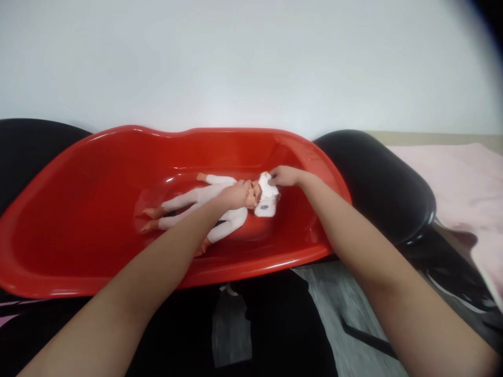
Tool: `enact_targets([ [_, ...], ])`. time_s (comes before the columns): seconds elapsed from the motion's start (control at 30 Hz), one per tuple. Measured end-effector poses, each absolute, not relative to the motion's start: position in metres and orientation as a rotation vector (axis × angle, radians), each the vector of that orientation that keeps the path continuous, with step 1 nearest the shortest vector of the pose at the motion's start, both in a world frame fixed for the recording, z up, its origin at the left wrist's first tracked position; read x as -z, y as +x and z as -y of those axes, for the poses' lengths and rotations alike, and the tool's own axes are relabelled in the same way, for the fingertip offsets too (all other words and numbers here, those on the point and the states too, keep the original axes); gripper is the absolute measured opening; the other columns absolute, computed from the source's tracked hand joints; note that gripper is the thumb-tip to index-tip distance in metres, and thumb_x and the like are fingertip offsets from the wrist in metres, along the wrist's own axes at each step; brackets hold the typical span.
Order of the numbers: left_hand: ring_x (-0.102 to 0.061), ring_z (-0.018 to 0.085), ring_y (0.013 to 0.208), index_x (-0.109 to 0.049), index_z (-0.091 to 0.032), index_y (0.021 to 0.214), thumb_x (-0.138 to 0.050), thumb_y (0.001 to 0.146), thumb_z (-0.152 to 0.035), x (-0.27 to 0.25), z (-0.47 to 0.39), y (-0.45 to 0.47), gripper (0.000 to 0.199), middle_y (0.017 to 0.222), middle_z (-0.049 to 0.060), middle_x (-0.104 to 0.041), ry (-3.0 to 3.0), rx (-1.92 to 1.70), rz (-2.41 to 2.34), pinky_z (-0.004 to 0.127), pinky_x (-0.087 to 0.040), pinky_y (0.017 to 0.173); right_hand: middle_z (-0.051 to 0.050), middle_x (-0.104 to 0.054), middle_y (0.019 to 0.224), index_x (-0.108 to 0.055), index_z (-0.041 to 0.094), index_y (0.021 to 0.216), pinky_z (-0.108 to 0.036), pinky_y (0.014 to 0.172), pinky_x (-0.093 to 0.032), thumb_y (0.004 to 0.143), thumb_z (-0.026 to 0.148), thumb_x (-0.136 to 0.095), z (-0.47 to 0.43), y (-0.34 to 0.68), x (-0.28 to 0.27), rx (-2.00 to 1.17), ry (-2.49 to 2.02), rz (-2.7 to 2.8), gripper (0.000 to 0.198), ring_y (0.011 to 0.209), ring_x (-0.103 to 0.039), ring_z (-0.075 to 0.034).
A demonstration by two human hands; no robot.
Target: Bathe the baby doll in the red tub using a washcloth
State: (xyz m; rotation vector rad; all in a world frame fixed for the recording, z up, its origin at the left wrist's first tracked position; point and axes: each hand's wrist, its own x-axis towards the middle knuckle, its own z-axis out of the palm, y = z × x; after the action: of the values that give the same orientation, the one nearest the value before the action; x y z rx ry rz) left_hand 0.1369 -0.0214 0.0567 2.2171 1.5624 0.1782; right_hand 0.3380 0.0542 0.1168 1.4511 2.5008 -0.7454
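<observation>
- Nearest the camera, two bare forearms reach forward over the near rim of a red plastic baby tub, which rests across two black chairs.
- The left hand lies on the doll at its neck and chin, fingers curled over it; how tightly it grips cannot be told, as the hand hides its own contact.
- The right hand pinches the top of the doll's white cap between closed fingertips.
- The doll is small, dressed in a white one-piece suit, with bare tan hands and feet and a white cap bearing a small bluish mark.
- It lies on its back on the tub floor, right of the middle, its long axis running nearly left to right: feet toward the left, head toward the right, tilted slightly away from the camera at the head end.
- Farther right, a pale pink cloth covers a surface beside the chair; a plain white wall stands behind.
</observation>
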Motion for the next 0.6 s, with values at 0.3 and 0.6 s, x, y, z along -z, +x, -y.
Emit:
enact_targets([
  [0.3, -0.059, 0.028, 0.100, -0.053, -0.020, 0.112, -0.063, 0.074, -0.055, -0.068, 0.023, 0.141, 0.053, 0.114, 0.010, -0.059, 2.206, -0.173, -1.547, 0.036, -0.047, 0.081, -0.009, -0.075, 0.095, -0.074, 0.011, 0.093, -0.029, 0.088, -0.051, 0.072, 0.037, -0.073, -0.052, 0.335, -0.106, 1.201, 1.083, -2.031, 0.033, 0.092, -0.069, -0.022],
  [0.6, -0.058, 0.028, 0.098, -0.050, -0.017, 0.121, -0.073, 0.061, -0.067, -0.065, 0.022, 0.141, 0.082, 0.117, 0.012, -0.058, 2.145, -0.201, -1.615, 0.035, -0.046, 0.083, -0.013, -0.072, 0.091, -0.072, 0.013, 0.080, -0.033, 0.078, -0.049, 0.073, 0.018, -0.066, -0.062, 0.335, -0.092, 0.528, 1.384, -2.181, 0.010, 0.088, -0.066, -0.027],
])
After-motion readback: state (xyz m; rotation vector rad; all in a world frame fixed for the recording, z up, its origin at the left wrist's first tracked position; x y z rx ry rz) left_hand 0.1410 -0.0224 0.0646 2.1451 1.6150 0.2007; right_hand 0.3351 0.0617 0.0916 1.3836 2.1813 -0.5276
